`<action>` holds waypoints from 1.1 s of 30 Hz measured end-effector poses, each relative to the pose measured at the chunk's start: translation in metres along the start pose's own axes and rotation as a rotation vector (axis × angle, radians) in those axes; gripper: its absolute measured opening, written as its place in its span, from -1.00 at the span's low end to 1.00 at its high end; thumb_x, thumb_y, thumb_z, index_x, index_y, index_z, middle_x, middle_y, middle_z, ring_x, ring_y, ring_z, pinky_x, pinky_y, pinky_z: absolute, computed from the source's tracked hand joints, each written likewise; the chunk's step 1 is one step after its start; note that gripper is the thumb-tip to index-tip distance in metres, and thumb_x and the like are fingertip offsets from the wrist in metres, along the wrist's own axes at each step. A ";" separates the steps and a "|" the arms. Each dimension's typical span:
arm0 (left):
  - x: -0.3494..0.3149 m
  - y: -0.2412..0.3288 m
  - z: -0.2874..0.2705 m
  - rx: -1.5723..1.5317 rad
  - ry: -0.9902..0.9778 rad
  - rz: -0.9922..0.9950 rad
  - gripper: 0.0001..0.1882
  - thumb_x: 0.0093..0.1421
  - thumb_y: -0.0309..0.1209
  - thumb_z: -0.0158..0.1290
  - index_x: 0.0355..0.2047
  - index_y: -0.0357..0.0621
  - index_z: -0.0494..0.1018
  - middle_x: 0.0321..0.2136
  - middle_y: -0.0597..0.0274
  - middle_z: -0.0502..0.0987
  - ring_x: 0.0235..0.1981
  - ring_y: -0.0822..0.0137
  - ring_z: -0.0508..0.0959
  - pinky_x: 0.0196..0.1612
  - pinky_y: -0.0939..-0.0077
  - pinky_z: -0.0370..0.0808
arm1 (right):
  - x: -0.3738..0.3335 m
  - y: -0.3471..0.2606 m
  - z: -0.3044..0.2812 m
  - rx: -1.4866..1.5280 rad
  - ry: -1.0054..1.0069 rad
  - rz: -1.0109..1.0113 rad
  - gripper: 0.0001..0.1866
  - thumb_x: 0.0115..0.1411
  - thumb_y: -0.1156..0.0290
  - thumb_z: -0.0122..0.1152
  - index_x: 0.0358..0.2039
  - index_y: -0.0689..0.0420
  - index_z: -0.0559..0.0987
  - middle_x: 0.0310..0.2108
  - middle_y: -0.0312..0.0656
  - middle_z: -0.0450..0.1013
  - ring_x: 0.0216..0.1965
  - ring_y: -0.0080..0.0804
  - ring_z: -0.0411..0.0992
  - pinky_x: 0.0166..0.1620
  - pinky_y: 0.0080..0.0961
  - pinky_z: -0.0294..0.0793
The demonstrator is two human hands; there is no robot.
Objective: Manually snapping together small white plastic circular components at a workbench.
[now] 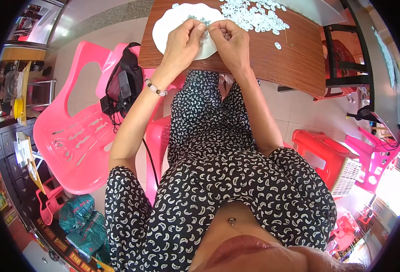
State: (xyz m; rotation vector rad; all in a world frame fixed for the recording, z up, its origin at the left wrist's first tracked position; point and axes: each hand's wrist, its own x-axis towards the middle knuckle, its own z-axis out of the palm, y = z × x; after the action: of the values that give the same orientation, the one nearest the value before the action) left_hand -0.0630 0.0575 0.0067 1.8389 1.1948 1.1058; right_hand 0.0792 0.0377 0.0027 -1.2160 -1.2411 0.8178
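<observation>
Over a white plate with a wavy rim (166,22), both my hands meet with their fingertips pinched close together. My left hand (185,41) is closed, thumb against forefinger. Facing it from the right, my right hand (232,44) is closed in a similar pinch. Whatever lies between the fingertips is too small and too covered to make out. A grey-green pattern or some small pieces (205,21) show on the plate just behind the fingers. To the right of the plate, many small white oval pieces with holes (256,18) lie heaped on the table.
The brown wooden table (295,63) ends just before my lap. One white oval piece (278,46) lies apart from the heap. At my left stands a pink plastic chair (73,136) beside a black bag (126,77). Red stools (318,147) stand at the right.
</observation>
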 end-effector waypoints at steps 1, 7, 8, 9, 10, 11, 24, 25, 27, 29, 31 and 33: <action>-0.001 -0.001 0.001 -0.031 0.017 0.024 -0.70 0.30 -0.29 -0.04 -0.41 -0.33 0.43 -0.61 0.07 0.50 -0.56 0.34 0.49 -0.44 0.43 0.40 | 0.000 -0.001 0.000 -0.005 -0.002 -0.004 -0.79 0.08 0.37 0.25 -0.40 0.28 0.59 -0.56 -0.18 0.52 -0.52 -0.52 0.46 -0.38 -0.58 0.46; 0.003 -0.013 0.001 -0.077 -0.010 -0.075 -0.70 0.31 -0.30 -0.08 -0.43 -0.30 0.44 -0.65 0.29 0.45 -0.61 0.50 0.39 -0.49 0.55 0.35 | 0.002 0.009 0.005 -0.127 0.016 -0.153 -0.81 0.07 0.36 0.25 -0.42 0.25 0.60 -0.56 -0.18 0.51 -0.54 -0.49 0.44 -0.39 -0.56 0.45; 0.004 -0.011 0.001 -0.078 -0.011 -0.074 -0.70 0.31 -0.30 -0.08 -0.43 -0.30 0.44 -0.65 0.29 0.45 -0.61 0.50 0.39 -0.49 0.55 0.35 | 0.002 0.009 0.006 -0.164 0.028 -0.186 -0.82 0.07 0.36 0.26 -0.43 0.24 0.60 -0.56 -0.17 0.50 -0.54 -0.48 0.43 -0.39 -0.55 0.45; 0.004 -0.008 0.001 -0.218 -0.007 -0.161 -0.69 0.32 -0.29 -0.09 -0.45 -0.28 0.44 -0.65 0.33 0.43 -0.62 0.53 0.37 -0.51 0.57 0.33 | 0.002 0.009 0.006 -0.165 0.028 -0.186 -0.82 0.07 0.36 0.26 -0.43 0.24 0.60 -0.56 -0.17 0.50 -0.54 -0.48 0.43 -0.39 -0.55 0.45; 0.004 -0.006 0.002 -0.359 -0.004 -0.247 -0.69 0.32 -0.29 -0.10 -0.46 -0.26 0.44 -0.66 0.37 0.41 -0.63 0.55 0.35 -0.53 0.59 0.30 | 0.002 0.008 0.005 -0.172 0.018 -0.169 -0.82 0.09 0.37 0.25 -0.40 0.24 0.60 -0.56 -0.24 0.49 -0.52 -0.56 0.41 -0.38 -0.59 0.43; 0.005 -0.008 0.000 -0.359 -0.003 -0.247 -0.69 0.32 -0.29 -0.10 -0.46 -0.26 0.44 -0.66 0.37 0.41 -0.63 0.55 0.35 -0.53 0.59 0.30 | 0.001 0.007 0.005 -0.178 0.006 -0.153 -0.82 0.11 0.38 0.25 -0.37 0.24 0.61 -0.56 -0.31 0.49 -0.51 -0.64 0.38 -0.38 -0.64 0.41; -0.005 -0.002 -0.028 -0.212 -0.169 -0.327 -0.65 0.35 -0.26 -0.13 -0.49 -0.23 0.42 -0.60 0.41 0.39 -0.57 0.60 0.33 -0.48 0.68 0.30 | 0.007 0.006 -0.004 -0.456 -0.079 -0.356 -0.78 0.12 0.29 0.23 -0.31 0.16 0.64 -0.52 -0.17 0.52 -0.55 -0.36 0.41 -0.42 -0.47 0.40; -0.010 0.003 -0.029 -0.256 -0.215 -0.372 -0.66 0.35 -0.26 -0.14 -0.48 -0.22 0.41 -0.60 0.41 0.39 -0.57 0.59 0.33 -0.47 0.68 0.30 | -0.002 0.000 -0.008 -0.335 -0.128 -0.281 -0.79 0.10 0.33 0.21 -0.32 0.17 0.65 -0.53 -0.15 0.52 -0.51 -0.33 0.44 -0.38 -0.44 0.44; -0.025 0.014 -0.029 -0.310 -0.287 -0.430 -0.67 0.37 -0.26 -0.14 -0.47 -0.20 0.40 -0.60 0.44 0.36 -0.56 0.59 0.33 -0.45 0.69 0.30 | -0.022 -0.015 -0.014 -0.190 -0.203 -0.165 -0.80 0.10 0.38 0.23 -0.30 0.20 0.64 -0.54 -0.12 0.52 -0.52 -0.40 0.46 -0.38 -0.50 0.46; -0.037 0.011 -0.023 -0.316 -0.361 -0.393 -0.66 0.37 -0.24 -0.14 -0.46 -0.21 0.41 -0.58 0.44 0.38 -0.55 0.59 0.33 -0.44 0.69 0.31 | -0.042 -0.016 -0.022 -0.167 -0.190 -0.116 -0.82 0.10 0.38 0.25 -0.32 0.20 0.64 -0.54 -0.13 0.49 -0.53 -0.44 0.44 -0.40 -0.51 0.45; -0.047 0.017 -0.014 -0.327 -0.386 -0.444 -0.66 0.37 -0.23 -0.13 -0.44 -0.23 0.42 -0.58 0.43 0.39 -0.54 0.59 0.33 -0.43 0.69 0.32 | -0.057 -0.006 -0.028 -0.131 -0.158 -0.084 -0.84 0.09 0.38 0.30 -0.35 0.18 0.64 -0.57 -0.16 0.45 -0.55 -0.46 0.41 -0.43 -0.52 0.43; -0.054 0.021 -0.010 -0.341 -0.414 -0.462 -0.64 0.37 -0.22 -0.12 -0.43 -0.24 0.42 -0.58 0.43 0.39 -0.54 0.59 0.33 -0.44 0.69 0.32 | -0.068 -0.006 -0.033 -0.128 -0.164 -0.003 -0.84 0.07 0.39 0.34 -0.34 0.18 0.63 -0.58 -0.19 0.43 -0.55 -0.48 0.40 -0.44 -0.54 0.42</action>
State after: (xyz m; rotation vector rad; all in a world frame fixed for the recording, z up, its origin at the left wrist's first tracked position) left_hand -0.0761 0.0003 0.0129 1.3498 1.0347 0.5861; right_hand 0.0968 -0.0355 -0.0050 -1.2684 -1.4471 0.8601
